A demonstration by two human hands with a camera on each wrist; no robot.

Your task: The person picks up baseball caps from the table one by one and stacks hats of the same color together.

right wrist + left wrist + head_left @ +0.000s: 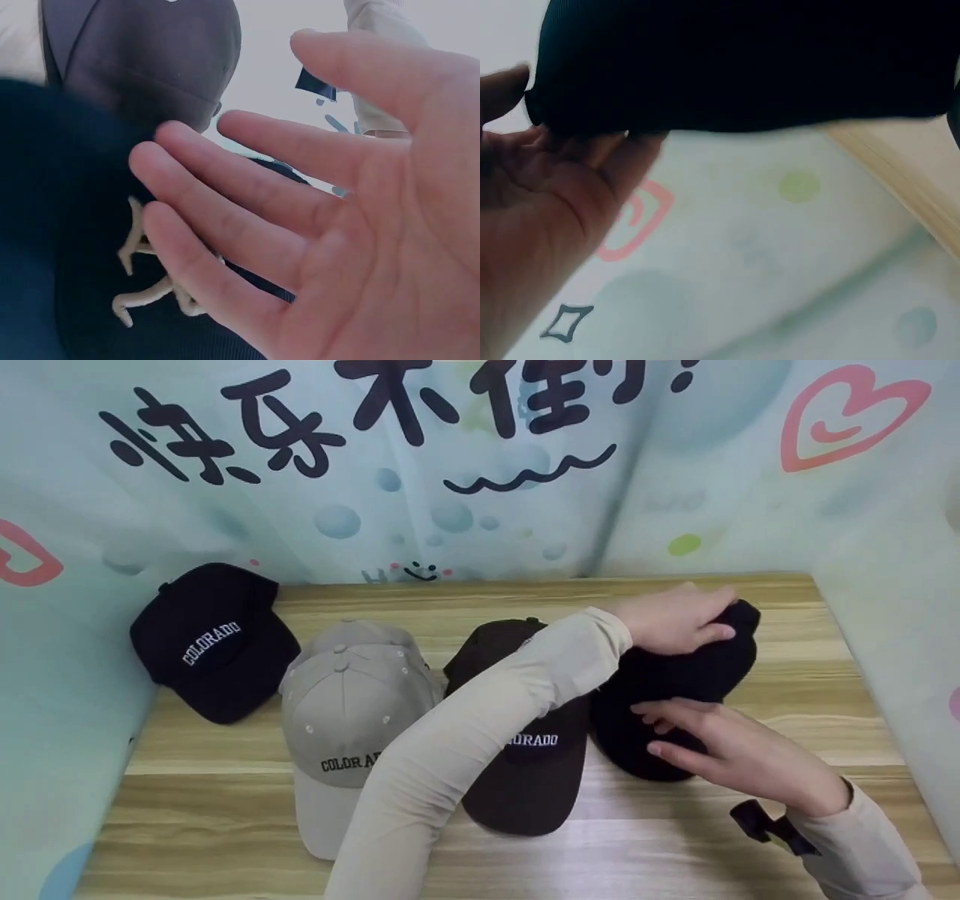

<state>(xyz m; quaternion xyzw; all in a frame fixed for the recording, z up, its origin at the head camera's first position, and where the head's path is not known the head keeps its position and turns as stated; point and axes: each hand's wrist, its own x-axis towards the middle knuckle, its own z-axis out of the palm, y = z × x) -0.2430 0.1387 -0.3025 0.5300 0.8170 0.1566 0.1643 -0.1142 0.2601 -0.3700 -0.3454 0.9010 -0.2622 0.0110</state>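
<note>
At the right of the head view, my left hand (679,619) reaches across and pinches the far edge of a black cap (697,667). In the left wrist view, the thumb and fingers of that hand (547,180) are at one end of the dark cap (742,67), which hangs over them. My right hand (727,742) is beside the near part of the black headwear, fingers extended. In the right wrist view its palm (360,225) faces the camera, and the fingers overlap dark fabric with pale raised letters (165,289).
A dark brown cap (525,787) lies left of the black one, partly under my left sleeve (450,742). Grey stacked caps (345,712) are further left, then a navy cap (217,645) at the far left. All are on a wooden table (210,817) before a printed curtain (300,532).
</note>
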